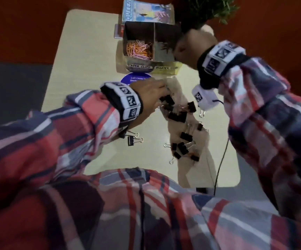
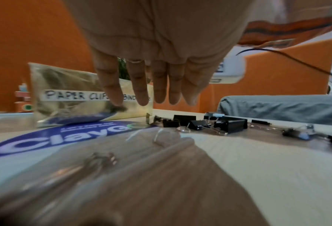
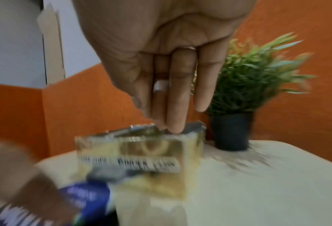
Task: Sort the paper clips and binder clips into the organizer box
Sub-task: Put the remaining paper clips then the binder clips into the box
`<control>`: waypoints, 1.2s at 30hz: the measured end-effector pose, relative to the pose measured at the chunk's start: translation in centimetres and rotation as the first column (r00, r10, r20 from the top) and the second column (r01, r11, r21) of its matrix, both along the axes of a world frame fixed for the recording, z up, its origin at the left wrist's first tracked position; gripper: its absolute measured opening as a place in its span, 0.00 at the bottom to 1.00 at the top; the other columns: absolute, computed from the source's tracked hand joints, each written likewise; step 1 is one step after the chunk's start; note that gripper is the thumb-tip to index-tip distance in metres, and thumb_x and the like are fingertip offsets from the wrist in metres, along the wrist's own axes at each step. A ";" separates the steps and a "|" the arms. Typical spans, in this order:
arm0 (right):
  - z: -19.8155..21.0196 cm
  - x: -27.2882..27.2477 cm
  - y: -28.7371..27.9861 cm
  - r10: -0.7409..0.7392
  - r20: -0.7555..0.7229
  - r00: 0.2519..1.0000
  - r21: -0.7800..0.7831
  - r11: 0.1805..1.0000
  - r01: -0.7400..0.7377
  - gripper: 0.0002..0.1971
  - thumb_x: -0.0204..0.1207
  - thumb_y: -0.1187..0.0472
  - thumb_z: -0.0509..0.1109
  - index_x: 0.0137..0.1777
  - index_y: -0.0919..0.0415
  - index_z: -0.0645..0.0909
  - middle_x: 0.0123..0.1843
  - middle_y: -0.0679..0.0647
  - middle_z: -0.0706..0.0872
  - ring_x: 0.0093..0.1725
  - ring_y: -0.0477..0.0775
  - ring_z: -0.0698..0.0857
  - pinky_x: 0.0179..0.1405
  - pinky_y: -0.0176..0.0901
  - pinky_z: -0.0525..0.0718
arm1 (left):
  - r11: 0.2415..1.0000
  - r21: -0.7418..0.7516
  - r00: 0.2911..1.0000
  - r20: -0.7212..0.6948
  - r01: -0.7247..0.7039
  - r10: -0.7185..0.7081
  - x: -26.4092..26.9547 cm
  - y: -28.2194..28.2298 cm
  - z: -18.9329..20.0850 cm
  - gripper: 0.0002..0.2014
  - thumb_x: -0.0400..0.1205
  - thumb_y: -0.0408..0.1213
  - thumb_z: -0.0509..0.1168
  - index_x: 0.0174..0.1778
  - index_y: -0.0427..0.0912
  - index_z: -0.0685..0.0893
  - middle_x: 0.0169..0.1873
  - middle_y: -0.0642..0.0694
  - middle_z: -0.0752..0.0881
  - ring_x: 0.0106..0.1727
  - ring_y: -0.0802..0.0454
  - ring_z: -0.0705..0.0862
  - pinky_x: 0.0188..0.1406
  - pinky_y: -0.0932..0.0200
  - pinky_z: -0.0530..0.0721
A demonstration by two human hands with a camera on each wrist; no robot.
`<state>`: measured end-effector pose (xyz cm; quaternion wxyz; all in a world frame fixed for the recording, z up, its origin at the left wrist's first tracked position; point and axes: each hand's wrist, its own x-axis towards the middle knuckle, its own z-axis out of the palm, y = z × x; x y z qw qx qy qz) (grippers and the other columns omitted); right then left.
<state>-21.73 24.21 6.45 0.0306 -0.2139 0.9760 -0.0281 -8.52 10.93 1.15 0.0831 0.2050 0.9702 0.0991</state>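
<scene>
The organizer box [image 1: 140, 66] stands at the far side of the table, labelled PAPER CLIPS on the left and BINDER CLIPS on the right. Pink and orange paper clips [image 1: 139, 49] fill its left compartment. Black binder clips [image 1: 177, 116] lie scattered mid-table, and two more [image 1: 132, 139] lie by my left sleeve. My left hand [image 1: 151, 91] hovers at the pile's far end; in the left wrist view its fingers [image 2: 141, 91] hang straight and empty before the box [image 2: 68, 85] and clips [image 2: 228, 125]. My right hand [image 1: 189, 49] is over the right compartment, fingers [image 3: 177, 107] pointing straight down at the blurred box [image 3: 141, 151].
A potted plant [image 1: 207, 11] in a dark pot [image 3: 232, 131] stands right of the box. A booklet [image 1: 146, 13] lies behind it. A blue round sticker [image 1: 135, 78] is on the table before the box. A black cable [image 1: 220, 159] runs along the table's right side.
</scene>
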 end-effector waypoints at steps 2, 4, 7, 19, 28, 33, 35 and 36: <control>-2.0 1.1 2.8 0.014 0.168 0.986 0.134 0.990 -0.037 0.15 0.80 0.59 0.61 0.62 0.62 0.83 0.63 0.61 0.84 0.58 0.66 0.83 0.55 0.49 0.78 | 0.997 -0.049 0.997 0.052 0.051 -0.048 -1.3 0.7 -0.1 0.22 0.83 0.40 0.60 0.74 0.54 0.70 0.71 0.50 0.74 0.69 0.44 0.75 0.65 0.45 0.77; -3.9 2.6 4.7 0.092 0.296 0.951 0.188 0.970 -0.152 0.19 0.76 0.64 0.65 0.65 0.49 0.83 0.67 0.51 0.83 0.63 0.61 0.82 0.57 0.48 0.80 | 0.986 -0.131 0.985 0.151 0.100 -0.080 -2.1 0.7 -0.3 0.22 0.85 0.43 0.58 0.76 0.57 0.68 0.74 0.47 0.71 0.73 0.41 0.72 0.66 0.43 0.75; -5.1 4.7 6.1 0.140 0.376 0.916 0.128 0.971 -0.201 0.22 0.71 0.65 0.65 0.63 0.46 0.83 0.67 0.45 0.81 0.63 0.56 0.82 0.57 0.48 0.82 | 0.983 -0.143 0.980 0.179 0.112 -0.085 -1.7 -0.3 -0.2 0.21 0.85 0.46 0.55 0.76 0.60 0.69 0.76 0.47 0.70 0.76 0.42 0.69 0.69 0.41 0.73; -6.2 7.8 9.2 0.141 0.247 0.959 0.179 0.966 -0.188 0.15 0.69 0.51 0.74 0.55 0.53 0.81 0.52 0.52 0.78 0.50 0.57 0.81 0.41 0.46 0.78 | 0.973 -0.226 0.975 0.223 0.043 0.009 0.8 -4.0 0.6 0.13 0.81 0.44 0.62 0.59 0.59 0.85 0.65 0.45 0.77 0.66 0.42 0.74 0.59 0.44 0.78; -5.7 4.4 8.8 0.012 0.221 0.975 0.185 0.981 -0.054 0.18 0.73 0.57 0.72 0.62 0.60 0.80 0.60 0.61 0.79 0.57 0.64 0.81 0.46 0.49 0.77 | 0.981 -0.180 0.993 0.088 -0.067 0.084 -3.9 1.2 0.1 0.14 0.81 0.36 0.66 0.63 0.45 0.83 0.63 0.41 0.80 0.62 0.38 0.79 0.54 0.50 0.78; -6.0 4.9 7.4 0.141 0.240 0.960 0.153 0.972 -0.181 0.25 0.73 0.48 0.67 0.70 0.51 0.76 0.68 0.56 0.76 0.65 0.61 0.79 0.63 0.56 0.75 | 0.978 -0.200 0.990 0.108 -0.065 0.088 -4.7 2.7 -0.2 0.07 0.77 0.30 0.68 0.50 0.41 0.86 0.53 0.40 0.84 0.55 0.38 0.81 0.50 0.48 0.82; -6.4 5.7 6.9 0.221 0.277 0.935 0.220 0.933 -0.286 0.23 0.74 0.45 0.65 0.69 0.48 0.76 0.69 0.55 0.75 0.71 0.59 0.74 0.72 0.64 0.67 | 0.975 -0.203 0.986 0.122 -0.088 0.114 -4.8 2.8 -0.2 0.05 0.78 0.31 0.68 0.48 0.41 0.86 0.52 0.41 0.84 0.53 0.39 0.82 0.49 0.49 0.81; -6.4 6.0 6.8 0.252 0.278 0.927 0.261 0.909 -0.325 0.22 0.75 0.46 0.64 0.69 0.47 0.76 0.69 0.55 0.75 0.73 0.60 0.72 0.73 0.68 0.64 | 0.973 -0.203 0.982 0.133 -0.108 0.137 -4.7 2.8 -0.2 0.05 0.79 0.32 0.67 0.48 0.41 0.86 0.51 0.41 0.85 0.53 0.40 0.82 0.48 0.51 0.80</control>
